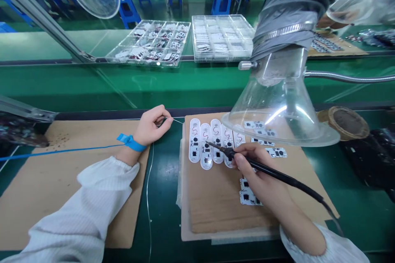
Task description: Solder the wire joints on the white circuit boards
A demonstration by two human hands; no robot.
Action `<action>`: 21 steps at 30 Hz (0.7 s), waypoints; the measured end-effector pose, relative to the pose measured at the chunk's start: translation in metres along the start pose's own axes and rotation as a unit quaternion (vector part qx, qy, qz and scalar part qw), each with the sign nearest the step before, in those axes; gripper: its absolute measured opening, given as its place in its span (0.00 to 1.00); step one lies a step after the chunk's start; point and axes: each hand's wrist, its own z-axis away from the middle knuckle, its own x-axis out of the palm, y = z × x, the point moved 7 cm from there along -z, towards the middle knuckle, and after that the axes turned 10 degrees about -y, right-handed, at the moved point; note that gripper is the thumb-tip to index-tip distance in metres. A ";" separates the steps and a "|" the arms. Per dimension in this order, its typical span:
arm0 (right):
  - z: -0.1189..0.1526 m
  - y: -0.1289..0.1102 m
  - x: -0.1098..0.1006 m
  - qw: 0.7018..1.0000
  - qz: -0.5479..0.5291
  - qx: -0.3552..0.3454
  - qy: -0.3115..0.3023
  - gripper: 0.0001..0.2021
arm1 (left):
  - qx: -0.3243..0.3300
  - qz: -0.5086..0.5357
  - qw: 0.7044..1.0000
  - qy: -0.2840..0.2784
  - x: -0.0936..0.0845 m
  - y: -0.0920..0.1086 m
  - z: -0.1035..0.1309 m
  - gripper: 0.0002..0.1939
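In my right hand [259,172] is a soldering iron [271,171], its tip pointing left over the second of several white oval housings [194,141] set side by side. Each housing holds a small circuit board, and red wires show in most of them. My left hand [154,123] pinches a thin solder wire [176,121] left of the housings; its end sticks out toward them, and the rest hangs down across the green bench. A blue wrist strap [132,142] circles my left wrist. More bare boards [247,198] lie beneath and beyond my right hand.
A clear fume hood [274,107] overhangs the right part of the cardboard sheet [216,209]. Another cardboard sheet [74,197] lies under my left arm. Compartment trays [222,38] of parts stand on the far ledge. A tape roll [347,122] sits at right.
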 end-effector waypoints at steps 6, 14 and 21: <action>-0.005 -0.012 0.012 0.999 -0.016 -0.001 0.032 0.13 | 0.010 0.007 1.000 -0.008 0.005 -0.002 0.002 0.09; -0.014 -0.010 0.025 1.000 0.004 -0.008 0.017 0.10 | 0.042 -0.015 0.999 -0.018 0.008 0.002 0.002 0.08; -0.019 -0.012 0.028 0.999 0.038 -0.023 0.012 0.09 | 0.071 -0.027 0.997 -0.028 0.011 0.011 0.002 0.09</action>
